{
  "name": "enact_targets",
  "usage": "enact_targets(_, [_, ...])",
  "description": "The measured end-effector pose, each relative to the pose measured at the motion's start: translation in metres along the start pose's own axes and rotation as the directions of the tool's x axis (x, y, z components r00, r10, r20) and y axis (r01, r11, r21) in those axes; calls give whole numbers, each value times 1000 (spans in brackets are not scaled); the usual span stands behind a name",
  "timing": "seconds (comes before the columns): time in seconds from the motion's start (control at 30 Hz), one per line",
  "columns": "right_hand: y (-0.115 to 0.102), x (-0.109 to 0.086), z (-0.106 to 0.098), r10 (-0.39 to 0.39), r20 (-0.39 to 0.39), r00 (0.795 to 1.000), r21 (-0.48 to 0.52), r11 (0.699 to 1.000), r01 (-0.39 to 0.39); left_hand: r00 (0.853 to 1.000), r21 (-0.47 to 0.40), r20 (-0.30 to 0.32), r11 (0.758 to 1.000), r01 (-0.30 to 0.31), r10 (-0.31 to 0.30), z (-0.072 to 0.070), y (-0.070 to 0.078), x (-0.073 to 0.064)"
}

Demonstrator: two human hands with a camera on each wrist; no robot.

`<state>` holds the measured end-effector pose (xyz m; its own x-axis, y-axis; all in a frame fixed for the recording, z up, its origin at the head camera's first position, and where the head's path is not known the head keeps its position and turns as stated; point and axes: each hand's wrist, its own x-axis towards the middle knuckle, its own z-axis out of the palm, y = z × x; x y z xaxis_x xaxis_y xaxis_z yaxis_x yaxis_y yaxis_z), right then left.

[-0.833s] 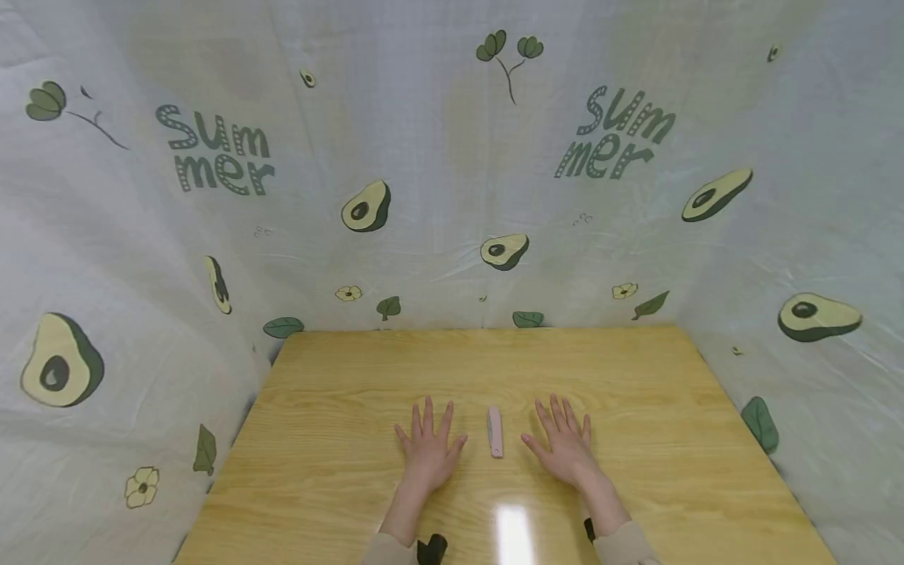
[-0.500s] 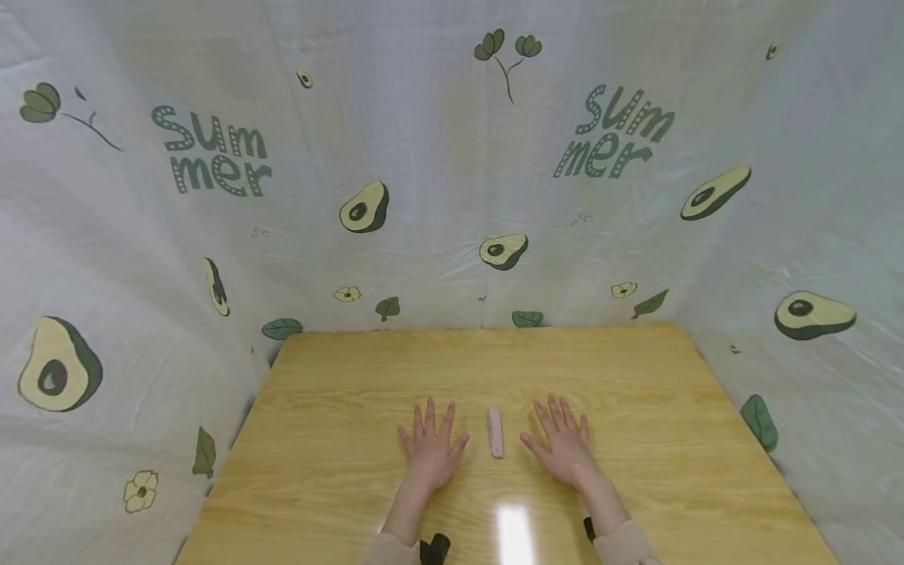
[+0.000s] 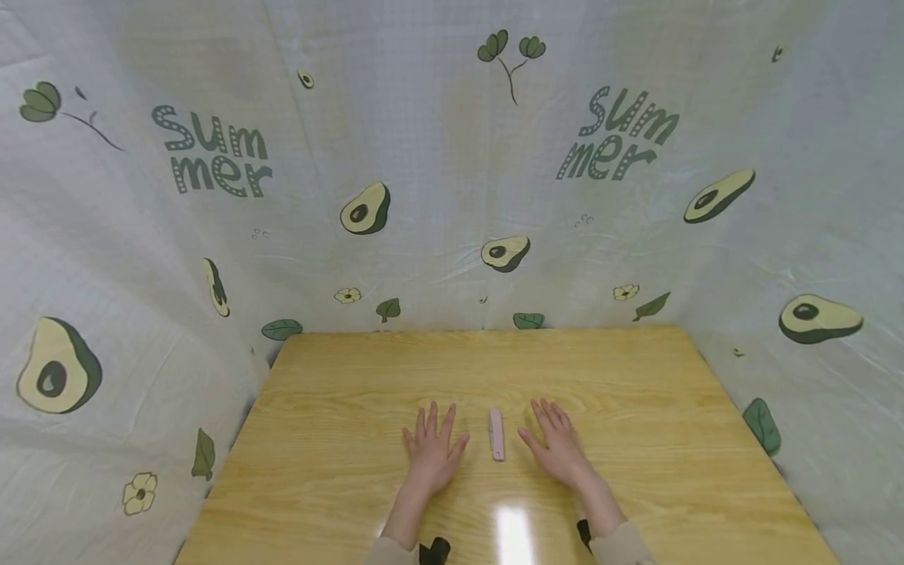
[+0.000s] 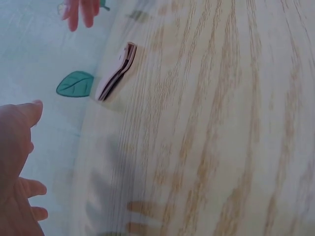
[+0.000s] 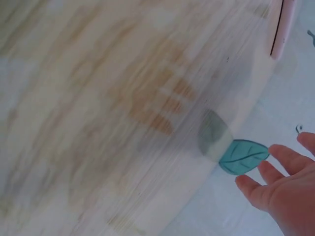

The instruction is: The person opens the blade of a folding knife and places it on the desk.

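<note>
A pink folding knife, folded into its handle, lies lengthwise on the wooden table between my two hands. The left wrist view shows the dark slot along the edge of the knife. To the left of it my left hand is held palm down with its fingers apart, gripping nothing. My right hand is on the other side, palm down, fingers straight, thumb pointing toward the knife. Hand shadows and reflections on the tabletop show in both wrist views. Neither hand touches the knife.
The wooden table reaches back to a pale cloth printed with avocados, leaves and lettering, which also hangs at both sides. A bright light reflection shows near the front. Dark wrist straps sit at the sleeves.
The fingers of my right hand have drawn closer together and the hand has shifted slightly left. My left hand's fingers are a little less spread. The knife lies where it was.
</note>
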<state>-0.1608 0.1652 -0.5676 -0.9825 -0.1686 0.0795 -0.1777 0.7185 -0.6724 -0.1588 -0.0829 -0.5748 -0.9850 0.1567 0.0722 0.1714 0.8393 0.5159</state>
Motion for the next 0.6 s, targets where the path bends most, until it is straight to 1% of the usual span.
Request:
enact_targets(0.13, [-1,2,3,-5,10,1000,53,999,5,1000,-31,-11,1000,-3,3,2,1,2])
enact_targets(0.3, [-2,5,6,17,21,1000,109,994,-19,1000,-114,-27,993,-14,11,7,2,4])
enact_targets(0.47, [-3,7,10,41,33,999,156,987,-46,999,-204,-42,979,-29,21,12,2,6])
enact_targets(0.6, [-7,8,13,62,43,997,216,974,-70,998,-270,-53,962,-35,21,16,3,8])
